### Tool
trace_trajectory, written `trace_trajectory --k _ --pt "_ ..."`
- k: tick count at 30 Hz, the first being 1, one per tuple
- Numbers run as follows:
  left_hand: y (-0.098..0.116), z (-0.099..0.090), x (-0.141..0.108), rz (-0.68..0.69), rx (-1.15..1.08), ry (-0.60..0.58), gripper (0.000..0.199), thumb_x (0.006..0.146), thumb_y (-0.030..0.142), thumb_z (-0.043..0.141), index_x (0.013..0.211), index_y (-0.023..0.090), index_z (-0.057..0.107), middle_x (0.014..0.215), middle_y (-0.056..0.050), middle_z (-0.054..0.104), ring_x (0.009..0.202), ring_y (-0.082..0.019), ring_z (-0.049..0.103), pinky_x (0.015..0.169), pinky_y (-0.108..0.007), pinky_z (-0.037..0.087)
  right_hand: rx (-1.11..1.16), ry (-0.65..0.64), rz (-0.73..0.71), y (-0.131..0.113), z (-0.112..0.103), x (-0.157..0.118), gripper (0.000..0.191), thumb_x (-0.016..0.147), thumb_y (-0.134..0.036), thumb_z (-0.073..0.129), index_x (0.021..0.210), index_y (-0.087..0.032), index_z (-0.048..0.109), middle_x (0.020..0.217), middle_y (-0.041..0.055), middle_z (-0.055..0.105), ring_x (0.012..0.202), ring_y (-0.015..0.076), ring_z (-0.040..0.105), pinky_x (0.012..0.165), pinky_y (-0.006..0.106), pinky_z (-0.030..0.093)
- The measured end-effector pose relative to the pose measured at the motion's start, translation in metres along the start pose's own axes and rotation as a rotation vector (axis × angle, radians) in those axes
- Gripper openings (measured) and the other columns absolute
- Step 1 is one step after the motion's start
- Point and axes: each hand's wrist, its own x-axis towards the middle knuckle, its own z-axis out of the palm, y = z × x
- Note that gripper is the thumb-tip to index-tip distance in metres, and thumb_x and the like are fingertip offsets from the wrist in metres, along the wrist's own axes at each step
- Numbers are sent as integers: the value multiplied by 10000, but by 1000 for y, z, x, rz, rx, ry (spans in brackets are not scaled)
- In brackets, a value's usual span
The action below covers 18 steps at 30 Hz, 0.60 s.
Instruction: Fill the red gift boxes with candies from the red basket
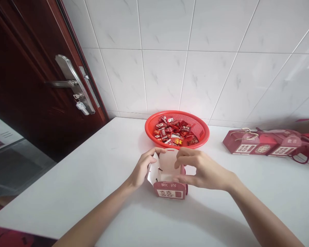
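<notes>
An open red box [170,194], white inside, stands on the white table [113,154], its left flap [152,172] clasped in the left hand [141,168]; the right hand [199,168] arches over its right side, thumb and fingers parted. Just beyond both hands, a red basket [204,132] holds wrapped sweets [167,129]; well to their right, more red boxes [267,148] stand in a row.
</notes>
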Motion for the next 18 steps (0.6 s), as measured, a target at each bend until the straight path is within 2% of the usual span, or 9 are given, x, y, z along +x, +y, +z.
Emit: trace_trajectory --k 4,6,9,12,14,15,18 --pt "0 -3 3 43 0 28 449 682 322 534 1082 167 666 1202 -100 710 1091 -328 647 752 -344 531 -36 -107 111 3 -20 -10 115 880 -303 744 955 -216 738 931 49 703 698 173 640 589 304 499" --pt "1 -4 5 84 37 46 430 677 300 520 1053 163 678 1181 -104 717 1169 -337 616 855 -370 528 -4 -142 149 6 -28 -13 147 848 -278 766 987 -237 739 943 36 719 697 174 657 569 294 505" --pt "3 -8 6 147 169 119 403 665 251 514 1018 177 695 1124 -87 722 1165 -325 610 976 -406 490 38 -174 182 9 -35 -17 211 801 -272 798 1002 -253 737 892 19 725 675 173 662 521 273 495" --pt "5 -15 4 286 382 178 309 665 189 510 879 215 731 1254 -67 671 1261 -321 553 1077 -417 430 21 -227 244 11 -35 -18 229 763 -230 822 973 -229 731 874 20 716 630 159 639 484 259 473" --pt "6 -19 3 378 492 141 287 689 159 500 811 236 748 1314 -47 647 1294 -312 537 1080 -404 433 6 -251 283 12 -32 -18 264 752 -209 826 996 -220 726 893 26 716 625 155 634 483 257 465" --pt "6 -21 2 404 524 98 297 709 150 493 811 244 756 1283 -44 666 1258 -301 565 1054 -397 455 3 -257 295 12 -31 -18 286 754 -216 826 1020 -221 723 905 27 718 631 157 634 491 259 465" --pt "7 -24 1 417 597 -34 337 759 143 468 873 237 771 1061 -48 748 1052 -260 665 952 -371 519 0 -253 313 11 -27 -17 328 788 -313 810 1089 -231 710 912 34 720 675 176 637 532 273 469"
